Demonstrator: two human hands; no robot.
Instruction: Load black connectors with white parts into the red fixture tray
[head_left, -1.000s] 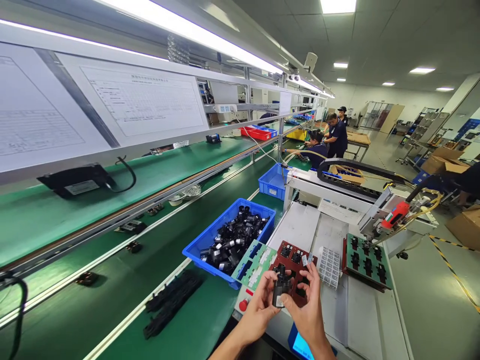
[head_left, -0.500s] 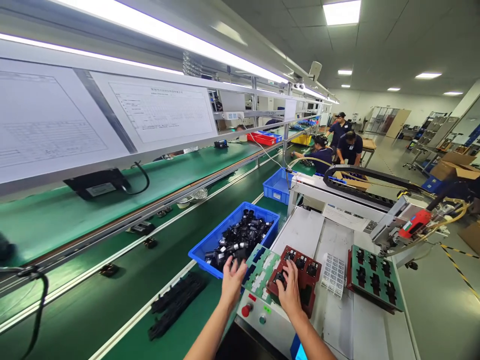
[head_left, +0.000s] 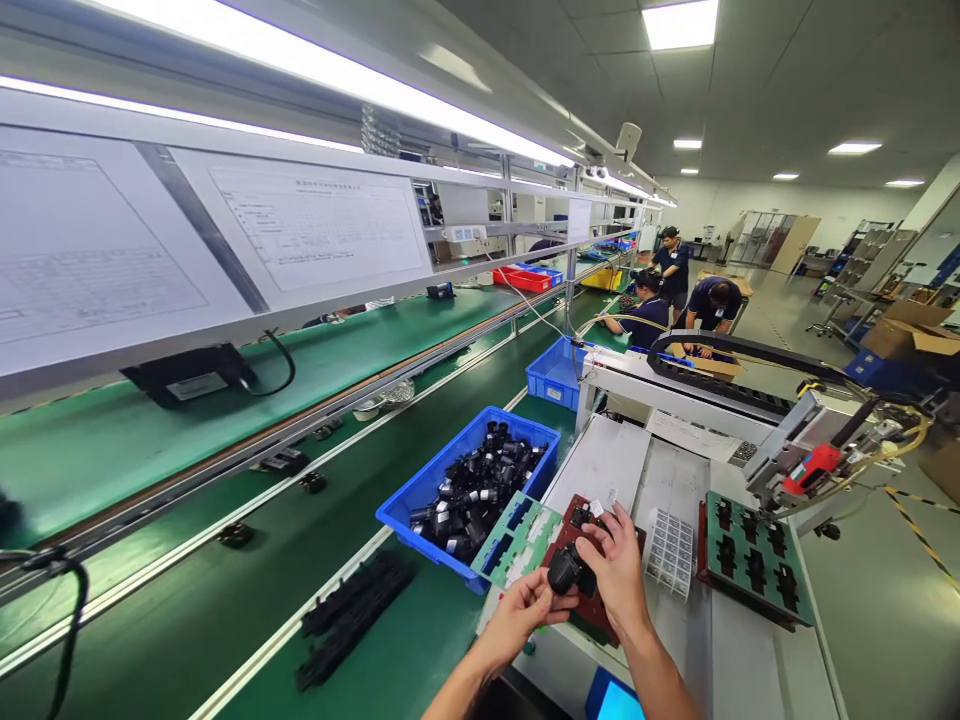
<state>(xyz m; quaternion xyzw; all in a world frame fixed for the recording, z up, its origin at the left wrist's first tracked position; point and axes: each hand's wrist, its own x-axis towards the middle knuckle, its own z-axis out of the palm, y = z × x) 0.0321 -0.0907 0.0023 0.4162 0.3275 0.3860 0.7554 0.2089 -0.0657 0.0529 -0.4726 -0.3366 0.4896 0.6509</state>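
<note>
Both hands hold one small black part point(head_left: 568, 572) just above the dark red fixture tray point(head_left: 579, 518) on the white machine bed. My left hand point(head_left: 523, 612) pinches it from below and the left. From the right, my right hand point(head_left: 619, 565) wraps its fingers round the same piece. The red tray holds several black parts in its pockets, mostly hidden by my hands. A blue bin point(head_left: 420, 493) full of the same black parts stands just left of the tray.
A green fixture tray point(head_left: 756, 556) with black parts lies right of a white label sheet point(head_left: 670, 546). A screwdriving head point(head_left: 816, 464) hangs above it. Green conveyor belts point(head_left: 225, 590) run along the left. Black strips point(head_left: 352, 615) lie near the bin. Other people work far down the line.
My left hand left the blue bin and came back with a black part. My right hand lifted off the red tray and joined it on the part.
</note>
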